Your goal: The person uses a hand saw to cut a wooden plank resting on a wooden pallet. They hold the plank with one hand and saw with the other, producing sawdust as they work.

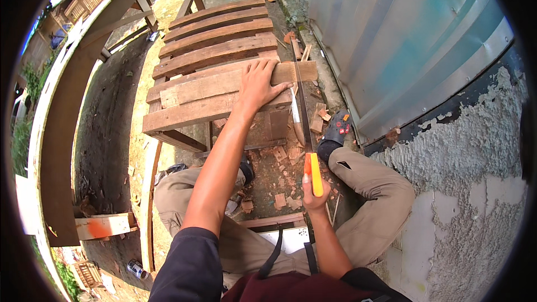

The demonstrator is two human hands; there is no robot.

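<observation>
My left hand (258,84) lies spread on a short wooden board (204,87) on top of a slatted wooden bench, pressing it down, thumb pointing right. The board's right end juts past the bench's edge. My right hand (314,194) is wrapped round the yellow and orange handle (315,174) of a handsaw. The saw's long dark blade (305,117) points away from me and crosses the jutting end of the board, just right of my left hand. How deep the teeth sit in the wood I cannot tell.
The slatted bench (218,49) stretches away ahead. Wood scraps (281,201) litter the ground between my legs. A corrugated metal sheet (403,39) and a rough wall (464,151) stand close on the right. A long wooden frame (59,134) stands at left, with a can (137,269) near its foot.
</observation>
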